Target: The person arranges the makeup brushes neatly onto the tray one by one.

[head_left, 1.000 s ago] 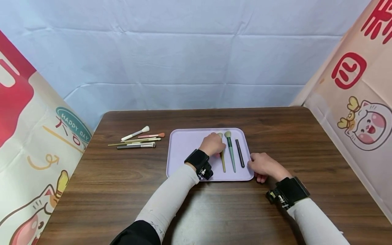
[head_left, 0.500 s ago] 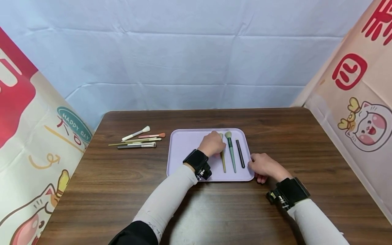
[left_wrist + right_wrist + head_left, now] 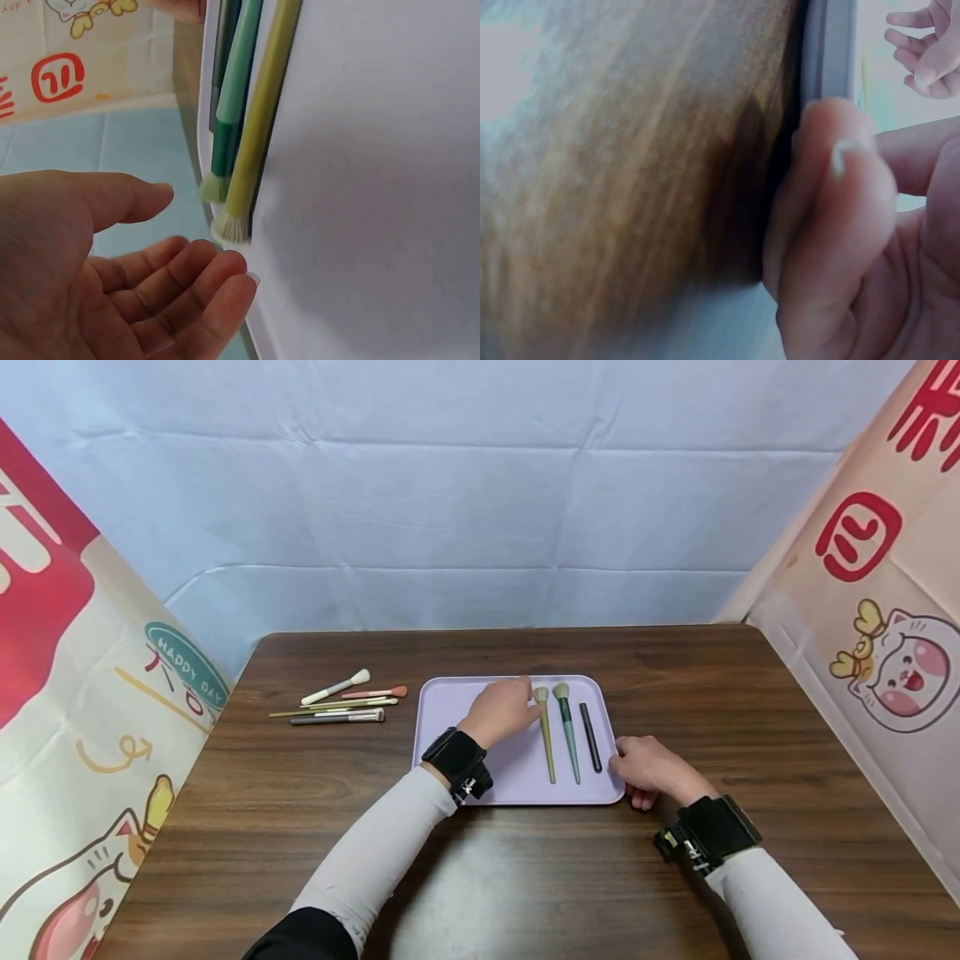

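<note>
On the lilac tray [image 3: 442, 777] three makeup brushes lie side by side: an olive-yellow brush [image 3: 547, 735], a green brush [image 3: 567, 732] and a short black brush [image 3: 590, 737]. My left hand [image 3: 501, 714] hovers over the tray just left of the olive-yellow brush. In the left wrist view its thumb and fingers are apart, holding nothing, near the olive-yellow brush's pale bristles [image 3: 232, 227]. My right hand [image 3: 647, 768] grips the tray's right rim, thumb on one side and curled fingers on the other; the right wrist view shows fingers [image 3: 840, 195] against the tray's edge [image 3: 829, 52].
Left of the tray, on the brown wooden table [image 3: 315, 793], lie a white brush [image 3: 335, 687], a pinkish-orange brush [image 3: 378, 692] and several gold and grey brushes [image 3: 341, 716]. A pale cloth [image 3: 450, 527] hangs behind the table, with printed cloths at both sides.
My left hand has let go of the olive-yellow brush and drawn back to the left, so the brush's head now shows. The right hand stays at the tray's rim.
</note>
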